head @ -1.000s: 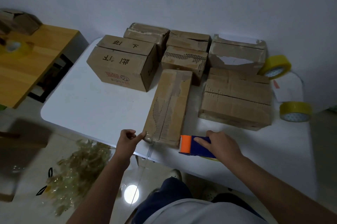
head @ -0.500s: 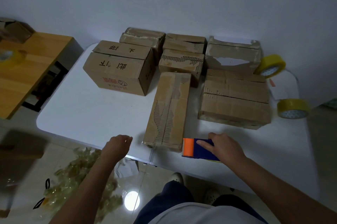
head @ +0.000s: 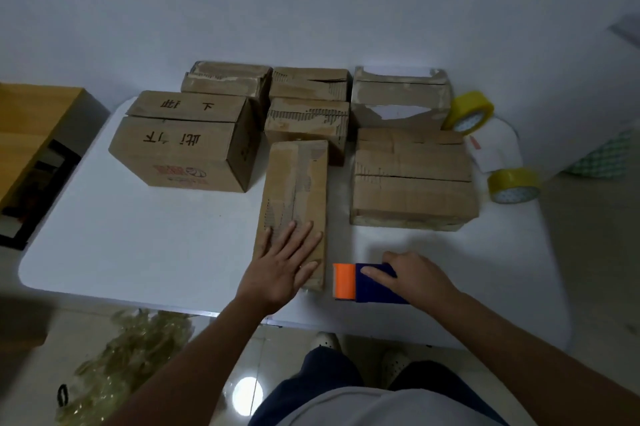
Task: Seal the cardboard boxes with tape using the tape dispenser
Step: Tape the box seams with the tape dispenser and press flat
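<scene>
Our left hand (head: 282, 266) lies flat, fingers spread, on the near end of the narrow box (head: 294, 203); our right hand (head: 412, 278) grips the blue-and-orange tape dispenser (head: 360, 283) just beside it on the white table (head: 138, 245). The largest box (head: 187, 141) bears handwritten characters, upside down to us, and a red printed logo we cannot read. Worn, torn boxes crowd behind. Two yellow tape rolls (head: 471, 112) (head: 514, 184) stand at right.
</scene>
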